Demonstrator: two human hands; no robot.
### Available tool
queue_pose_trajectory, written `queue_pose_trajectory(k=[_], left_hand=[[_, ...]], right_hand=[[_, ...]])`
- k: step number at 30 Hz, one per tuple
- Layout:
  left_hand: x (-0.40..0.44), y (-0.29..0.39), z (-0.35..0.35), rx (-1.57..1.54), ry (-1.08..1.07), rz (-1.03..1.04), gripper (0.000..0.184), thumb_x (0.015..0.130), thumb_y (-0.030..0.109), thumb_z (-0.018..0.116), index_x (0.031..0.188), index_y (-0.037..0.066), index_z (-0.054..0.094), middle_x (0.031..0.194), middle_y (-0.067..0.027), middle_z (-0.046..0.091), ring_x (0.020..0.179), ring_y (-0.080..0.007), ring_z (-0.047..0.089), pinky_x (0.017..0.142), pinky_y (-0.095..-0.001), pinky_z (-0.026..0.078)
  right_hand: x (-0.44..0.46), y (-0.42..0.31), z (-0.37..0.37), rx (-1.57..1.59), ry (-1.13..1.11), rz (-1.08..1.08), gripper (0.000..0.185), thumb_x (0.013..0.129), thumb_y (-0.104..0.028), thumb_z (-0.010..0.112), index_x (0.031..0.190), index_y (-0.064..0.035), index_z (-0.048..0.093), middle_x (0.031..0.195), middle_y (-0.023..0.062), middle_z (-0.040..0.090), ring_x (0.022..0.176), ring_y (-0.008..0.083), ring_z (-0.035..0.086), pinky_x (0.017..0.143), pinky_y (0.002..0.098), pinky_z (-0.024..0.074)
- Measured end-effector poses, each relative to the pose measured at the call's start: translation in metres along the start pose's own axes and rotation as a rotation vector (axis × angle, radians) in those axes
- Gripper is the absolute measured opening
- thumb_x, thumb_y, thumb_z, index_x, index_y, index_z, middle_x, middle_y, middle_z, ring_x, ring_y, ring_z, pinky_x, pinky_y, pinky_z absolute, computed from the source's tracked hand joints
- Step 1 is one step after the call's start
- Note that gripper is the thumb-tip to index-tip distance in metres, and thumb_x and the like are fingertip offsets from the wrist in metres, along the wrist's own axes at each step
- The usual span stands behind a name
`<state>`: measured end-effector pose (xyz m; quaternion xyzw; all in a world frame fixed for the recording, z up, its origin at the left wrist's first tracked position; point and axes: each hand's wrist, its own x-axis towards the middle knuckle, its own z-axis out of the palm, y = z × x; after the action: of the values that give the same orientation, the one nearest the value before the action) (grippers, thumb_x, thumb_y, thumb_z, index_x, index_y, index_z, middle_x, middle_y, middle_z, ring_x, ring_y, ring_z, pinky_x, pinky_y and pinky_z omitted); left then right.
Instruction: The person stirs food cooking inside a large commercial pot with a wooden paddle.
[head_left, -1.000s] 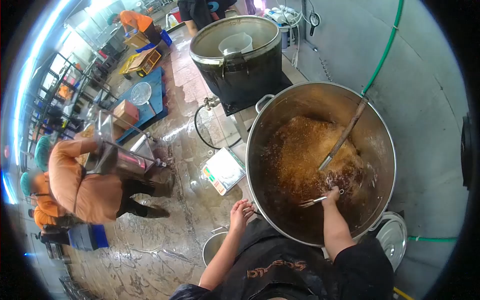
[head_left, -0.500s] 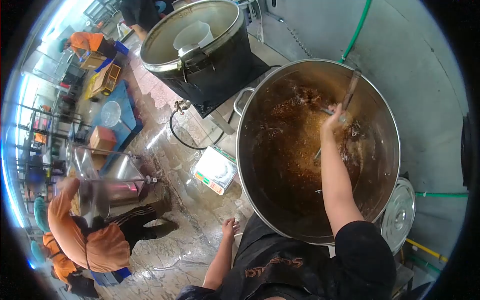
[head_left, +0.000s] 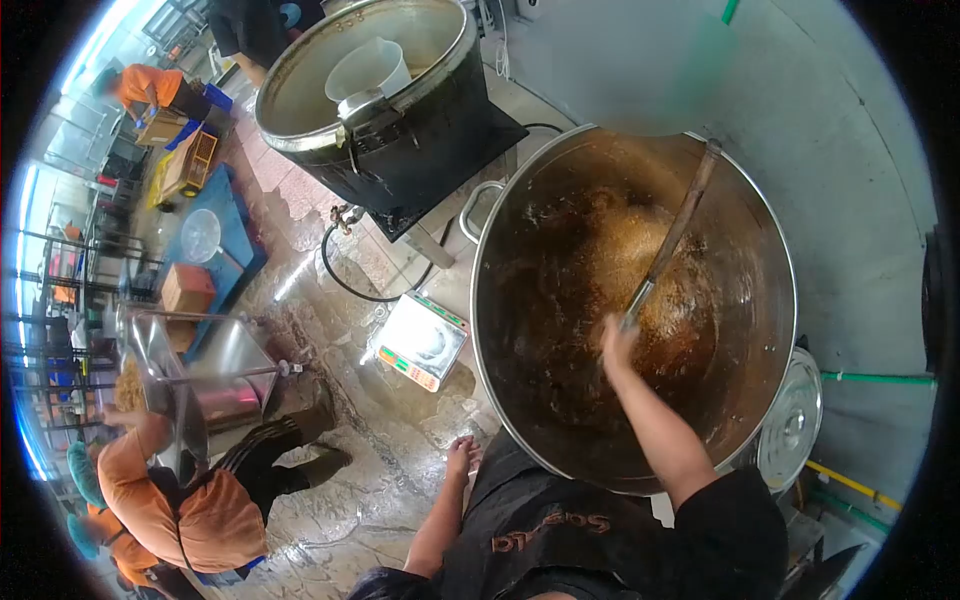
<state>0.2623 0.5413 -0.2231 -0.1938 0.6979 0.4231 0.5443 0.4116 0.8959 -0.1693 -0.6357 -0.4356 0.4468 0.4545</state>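
Note:
A large steel pot (head_left: 482, 330) holds brown liquid with a foamy, grainy patch. My right hand (head_left: 618, 345) is inside the pot over the liquid, closed round something I cannot make out. A wooden-handled tool (head_left: 680, 222) leans from the pot's far rim down to the liquid, its metal end close beside my right hand. Outside the pot, at its lower left, my left hand (head_left: 461, 456) hangs over the floor with its fingers loosely curled; whether they grip anything does not show.
A dark pot (head_left: 420, 130) with a plastic container (head_left: 368, 72) stands at the upper left. Between it and my left hand lies a scale (head_left: 424, 341). A round lid (head_left: 790, 420) is at the right. Co-workers in orange are at the left.
My right hand has swept to the far side of the liquid and back toward me, now further left. My left hand has lowered. The view has shifted, and the scale appears further left.

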Motion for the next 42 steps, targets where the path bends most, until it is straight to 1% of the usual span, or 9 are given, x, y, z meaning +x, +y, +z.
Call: queue_pose_trajectory(k=[4, 9, 16, 22, 27, 33, 36, 38, 42], left_hand=[[-0.017, 0.001, 0.003, -0.08, 0.014, 0.071, 0.022, 0.085, 0.021, 0.047, 0.104, 0.009, 0.05, 0.083, -0.0059, 0.059, 0.068, -0.0152, 0.058, 0.052, -0.0267, 0.045], [-0.041, -0.036, -0.001, -0.154, 0.092, 0.045, 0.023, 0.084, 0.021, 0.048, 0.104, 0.01, 0.05, 0.084, -0.0056, 0.059, 0.068, -0.016, 0.058, 0.057, -0.0273, 0.046], [-0.05, -0.11, 0.001, -0.339, 0.122, 0.036, 0.026, 0.083, 0.024, 0.053, 0.104, 0.01, 0.05, 0.087, -0.0081, 0.058, 0.072, -0.0177, 0.058, 0.058, -0.028, 0.045], [-0.069, -0.114, 0.033, -0.386, 0.218, 0.002, 0.021, 0.084, 0.022, 0.049, 0.102, 0.011, 0.051, 0.089, -0.0089, 0.058, 0.072, -0.0185, 0.057, 0.059, -0.0279, 0.044], [-0.078, -0.132, 0.04, -0.383, 0.205, 0.063, 0.027, 0.086, 0.017, 0.045, 0.108, 0.002, 0.048, 0.093, -0.0144, 0.055, 0.076, -0.0226, 0.057, 0.063, -0.0324, 0.048], [-0.077, -0.132, 0.069, -0.404, 0.233, 0.038, 0.022, 0.084, 0.018, 0.049, 0.103, 0.007, 0.052, 0.086, -0.0084, 0.059, 0.067, -0.0164, 0.058, 0.057, -0.0254, 0.046], [-0.081, -0.139, 0.067, -0.362, 0.203, 0.112, 0.026, 0.086, 0.018, 0.046, 0.107, 0.003, 0.048, 0.092, -0.0143, 0.056, 0.076, -0.0234, 0.058, 0.064, -0.031, 0.048], [-0.085, -0.133, 0.075, -0.335, 0.223, 0.124, 0.026, 0.085, 0.017, 0.047, 0.107, 0.003, 0.048, 0.091, -0.0139, 0.056, 0.075, -0.0229, 0.058, 0.062, -0.0311, 0.048], [-0.09, -0.137, 0.081, -0.367, 0.275, 0.107, 0.022, 0.084, 0.015, 0.049, 0.103, 0.004, 0.051, 0.083, -0.0098, 0.059, 0.061, -0.0152, 0.057, 0.05, -0.025, 0.046]], right_hand=[[0.058, -0.082, 0.021, 0.56, 0.043, 0.038, 0.025, 0.081, -0.014, 0.05, 0.06, -0.0121, 0.036, 0.046, -0.0036, 0.034, 0.039, 0.0078, 0.034, 0.037, 0.0249, 0.0267], [0.018, 0.106, -0.025, -0.125, -0.281, -0.27, 0.018, 0.076, -0.007, 0.049, 0.061, -0.0081, 0.04, 0.051, 0.0, 0.034, 0.042, 0.0116, 0.031, 0.042, 0.0256, 0.0286], [0.057, -0.071, 0.032, 0.591, -0.316, -0.008, 0.021, 0.08, -0.013, 0.044, 0.061, -0.012, 0.035, 0.049, -0.0014, 0.035, 0.039, 0.0103, 0.036, 0.036, 0.0238, 0.0291], [0.027, 0.069, -0.021, -0.477, -0.478, -0.278, 0.019, 0.07, -0.013, 0.058, 0.081, -0.0007, 0.048, 0.069, 0.0102, 0.048, 0.063, 0.0193, 0.048, 0.057, 0.0343, 0.04], [0.082, -0.086, 0.023, 0.604, -0.346, -0.072, 0.027, 0.077, -0.01, 0.052, 0.058, -0.012, 0.034, 0.047, -0.0003, 0.036, 0.041, 0.0071, 0.032, 0.038, 0.0237, 0.0263], [0.069, 0.06, -0.043, -0.4, -0.245, -0.707, 0.005, 0.073, -0.006, 0.049, 0.07, -0.002, 0.051, 0.066, 0.007, 0.05, 0.062, 0.02, 0.05, 0.055, 0.0309, 0.0396], [0.082, 0.014, -0.004, 0.104, -0.368, 0.013, 0.017, 0.076, -0.014, 0.051, 0.063, -0.0092, 0.042, 0.052, 0.0031, 0.043, 0.04, 0.013, 0.04, 0.038, 0.0281, 0.0327], [0.112, -0.056, 0.012, 0.579, -0.273, 0.053, 0.018, 0.075, -0.011, 0.054, 0.065, -0.0131, 0.04, 0.049, -0.0032, 0.036, 0.039, 0.0088, 0.035, 0.035, 0.0234, 0.0286], [0.13, 0.004, -0.064, 0.295, -0.378, -0.091, 0.012, 0.074, -0.014, 0.055, 0.071, -0.0063, 0.047, 0.059, 0.0038, 0.049, 0.048, 0.0122, 0.045, 0.045, 0.0247, 0.0374]])
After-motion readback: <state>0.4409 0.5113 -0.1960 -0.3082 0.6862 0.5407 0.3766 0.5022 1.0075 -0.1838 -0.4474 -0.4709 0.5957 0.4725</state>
